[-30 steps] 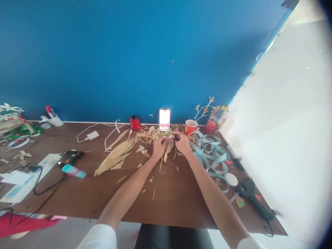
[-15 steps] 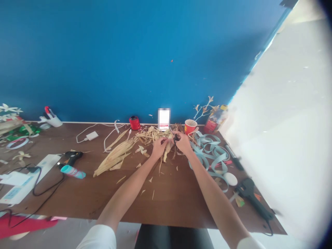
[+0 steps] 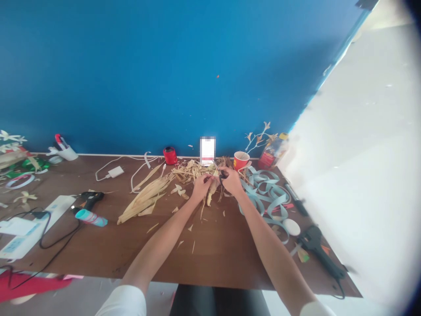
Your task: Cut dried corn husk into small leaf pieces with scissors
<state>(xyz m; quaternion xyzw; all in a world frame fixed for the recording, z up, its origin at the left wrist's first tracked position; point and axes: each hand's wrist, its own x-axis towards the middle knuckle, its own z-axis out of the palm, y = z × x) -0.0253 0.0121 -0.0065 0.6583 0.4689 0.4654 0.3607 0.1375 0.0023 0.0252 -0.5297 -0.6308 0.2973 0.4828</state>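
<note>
At the back middle of the table, my right hand (image 3: pixel 231 179) is closed around dark-handled scissors (image 3: pixel 222 174), whose blades point up and to the left. Close beside it, my left hand (image 3: pixel 201 186) pinches a small pale piece of dried husk (image 3: pixel 215 179) near the blades. My fingers partly hide that piece. Below and between the hands lies a curled strip of husk (image 3: pixel 210 197). Behind them spreads a heap of dried husk scraps (image 3: pixel 189 171). A larger bundle of husk (image 3: pixel 141 202) rests to the left, with a small husk flower (image 3: pixel 178 190) nearer my left hand.
A red paper cup (image 3: pixel 241 161) and loose pale blue ribbon (image 3: pixel 263 191) lie right of my hands. Further right is a glue gun (image 3: pixel 317 250). Another glue gun (image 3: pixel 88 201) and a power strip (image 3: pixel 39 226) are at left. A blurred upright screen (image 3: pixel 208 151) stands against the wall.
The scissor blades show a little more clearly above my right hand. Both hands stay in nearly the same place, and the view has shifted very slightly.
</note>
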